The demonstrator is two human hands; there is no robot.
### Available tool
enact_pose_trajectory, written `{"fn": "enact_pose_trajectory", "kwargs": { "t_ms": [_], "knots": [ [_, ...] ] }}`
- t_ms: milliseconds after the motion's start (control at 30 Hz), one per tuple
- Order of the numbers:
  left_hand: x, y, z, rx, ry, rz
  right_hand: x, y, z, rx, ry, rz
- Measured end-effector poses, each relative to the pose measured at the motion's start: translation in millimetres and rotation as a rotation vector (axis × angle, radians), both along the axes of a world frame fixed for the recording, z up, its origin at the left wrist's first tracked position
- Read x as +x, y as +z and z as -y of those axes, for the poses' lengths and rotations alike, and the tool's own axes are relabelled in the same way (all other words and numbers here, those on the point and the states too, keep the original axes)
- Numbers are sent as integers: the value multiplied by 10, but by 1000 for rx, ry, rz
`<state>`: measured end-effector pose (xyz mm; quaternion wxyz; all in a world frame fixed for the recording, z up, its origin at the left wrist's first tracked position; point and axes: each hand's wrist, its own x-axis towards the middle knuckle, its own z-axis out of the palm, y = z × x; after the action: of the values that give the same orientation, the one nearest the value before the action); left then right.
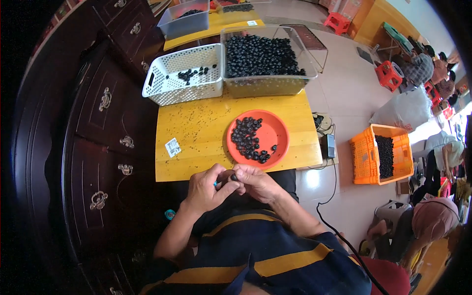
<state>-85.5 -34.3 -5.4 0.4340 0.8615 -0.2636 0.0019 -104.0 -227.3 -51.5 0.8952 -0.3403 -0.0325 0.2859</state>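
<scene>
My left hand [204,191] and my right hand [259,186] meet just past the near edge of the yellow table, above my lap. Between their closed fingertips sits a small black round part [234,177], pinched from both sides. A bit of bright blue [215,184] shows among the fingers of my left hand; the rest of it is hidden. Right beyond my hands lies a red-orange round plate [278,132]. Many small black ring-like parts [245,132] cover its left and lower portions, some with visible holes.
Behind the plate stand a white perforated basket [162,93] with some black parts and a clear bin [265,87] heaped with them. A white label [173,147] lies on the table [196,164]. Dark drawers [98,142] flank the left; an orange crate [364,160] and cable [337,196] are right.
</scene>
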Motion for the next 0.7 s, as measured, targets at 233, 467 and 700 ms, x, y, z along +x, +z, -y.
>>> {"fn": "enact_pose_trajectory", "kwargs": {
  "t_ms": [233, 467, 700],
  "knots": [
    [-29, 31, -42, 65, -2, 36, 9, -58, -24, -24, 20, 58],
    [-10, 9, -46, 108, -14, 147, 2, -55, -32, -29, 13, 44],
    [-1, -13, -44, 139, -4, 192, -3, -46, -54, -109, -21, 8]
  ]
}}
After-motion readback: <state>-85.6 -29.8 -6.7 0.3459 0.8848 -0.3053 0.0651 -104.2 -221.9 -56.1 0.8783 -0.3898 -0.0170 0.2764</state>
